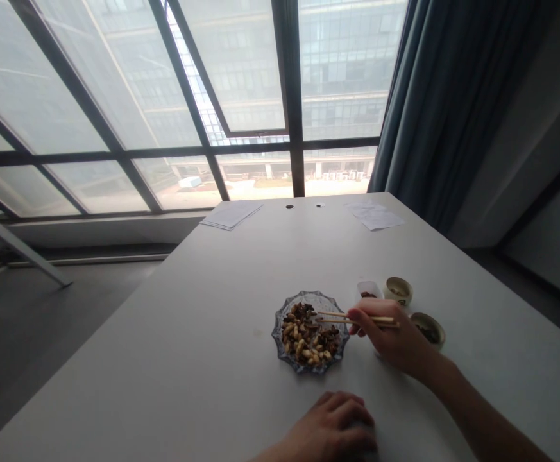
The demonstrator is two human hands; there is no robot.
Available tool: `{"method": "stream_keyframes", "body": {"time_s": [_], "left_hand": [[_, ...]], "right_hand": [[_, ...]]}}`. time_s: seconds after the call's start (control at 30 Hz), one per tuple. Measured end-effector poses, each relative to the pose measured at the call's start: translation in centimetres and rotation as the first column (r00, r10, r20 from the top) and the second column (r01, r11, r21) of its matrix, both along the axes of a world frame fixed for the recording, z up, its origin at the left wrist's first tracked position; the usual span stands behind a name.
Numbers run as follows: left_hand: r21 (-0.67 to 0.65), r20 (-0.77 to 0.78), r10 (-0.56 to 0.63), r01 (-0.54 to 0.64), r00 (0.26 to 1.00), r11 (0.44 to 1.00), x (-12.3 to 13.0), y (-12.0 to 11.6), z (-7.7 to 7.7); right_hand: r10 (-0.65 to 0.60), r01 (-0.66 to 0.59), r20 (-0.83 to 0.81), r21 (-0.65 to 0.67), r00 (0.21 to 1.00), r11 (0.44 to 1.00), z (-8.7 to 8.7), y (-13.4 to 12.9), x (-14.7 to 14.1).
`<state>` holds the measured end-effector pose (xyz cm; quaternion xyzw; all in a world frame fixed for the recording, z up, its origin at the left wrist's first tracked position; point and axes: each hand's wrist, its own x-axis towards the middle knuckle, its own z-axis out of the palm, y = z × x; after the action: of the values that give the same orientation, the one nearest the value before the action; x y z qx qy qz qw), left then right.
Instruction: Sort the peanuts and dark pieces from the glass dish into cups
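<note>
My right hand (380,330) is closed around a pair of wooden chopsticks (335,317). The chopstick tips reach over a scalloped glass plate (278,350), at a mix of dark brown pieces (303,312) and pale tan oval pieces (303,350). Whether the tips pinch a piece is too small to tell. On the tabletop in front of the plate rests my left hand (330,427), its fingers curled and its underside hidden. Beyond my right hand stand a small clear container (367,285) with reddish-brown bits, a beige bowl (398,292) and another bowl (438,340) with dark contents.
The white table (203,333) runs toward large windows (251,64). Papers lie at its far left (231,215) and far right (378,215), with two round holes between them. A dark blue curtain (428,115) hangs at the right. Another table's leg (27,250) stands at left.
</note>
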<state>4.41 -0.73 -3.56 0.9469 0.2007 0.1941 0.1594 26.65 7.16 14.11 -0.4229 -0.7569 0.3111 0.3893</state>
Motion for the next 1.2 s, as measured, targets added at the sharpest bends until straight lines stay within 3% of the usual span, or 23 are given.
{"method": "stream_keyframes", "body": {"time_s": [0.37, 0.47, 0.63, 0.77, 0.9, 1.07, 1.2], "left_hand": [[-0.006, 0.031, -0.006, 0.006, 1.000, 1.000, 0.1, 0.1, -0.1], [-0.011, 0.028, -0.007, 0.008, 1.000, 1.000, 0.0, 0.1, 0.1], [-0.013, -0.001, -0.002, 0.002, 1.000, 1.000, 0.0, 0.0, 0.5], [-0.023, 0.039, 0.000, 0.001, 0.999, 1.000, 0.0, 0.0, 0.5], [-0.028, 0.007, 0.000, 0.000, 1.000, 1.000, 0.0, 0.0, 0.3], [-0.050, 0.048, 0.000, 0.002, 0.999, 0.999, -0.1, 0.1, 0.0], [-0.060, 0.054, -0.005, 0.008, 0.999, 0.998, -0.1, 0.1, 0.0]], "right_hand": [[-0.107, 0.108, -0.018, 0.154, 0.994, 0.982, -2.4, 0.8, -1.0], [-0.110, 0.120, -0.060, 0.191, 0.992, 0.974, -1.6, 0.3, -0.9], [-0.194, 0.234, -0.180, 0.239, 0.964, 0.942, 1.7, -1.3, 1.0], [-0.400, 0.444, -0.201, 0.288, 0.894, 0.848, 3.8, -2.1, 3.2], [-0.531, 0.564, -0.190, 0.291, 0.826, 0.773, 3.9, -1.4, 5.0], [-0.529, 0.535, -0.100, 0.258, 0.843, 0.804, 3.4, -0.2, 5.9], [-0.474, 0.492, -0.133, 0.185, 0.870, 0.851, 3.6, -0.5, 5.4]]}}
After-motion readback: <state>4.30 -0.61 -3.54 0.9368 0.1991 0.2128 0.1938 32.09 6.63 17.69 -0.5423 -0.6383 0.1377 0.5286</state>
